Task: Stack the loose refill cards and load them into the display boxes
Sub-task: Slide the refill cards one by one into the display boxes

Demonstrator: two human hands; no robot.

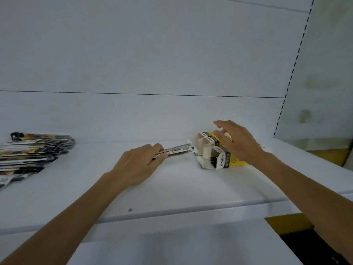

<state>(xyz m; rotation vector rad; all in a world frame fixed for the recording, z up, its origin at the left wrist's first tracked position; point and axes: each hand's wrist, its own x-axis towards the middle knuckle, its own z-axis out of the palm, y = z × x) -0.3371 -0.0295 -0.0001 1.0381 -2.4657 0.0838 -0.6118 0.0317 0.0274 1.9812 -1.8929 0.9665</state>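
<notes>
I see a white shelf [172, 190] nearest. On it the left hand [137, 165] grips a stack of refill cards [178, 149], long axis left-right, tip pointing right, just short of the display boxes [214, 155]. Their black label seems to read M&G. The right hand [236, 142] hovers over them, fingers spread. Loose cards [32, 152] lie far left, with a white back panel [152, 54] behind.

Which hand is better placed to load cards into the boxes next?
Left. The left hand grips the cards, their ends almost at the boxes; the right hand hovers open over them.
</notes>
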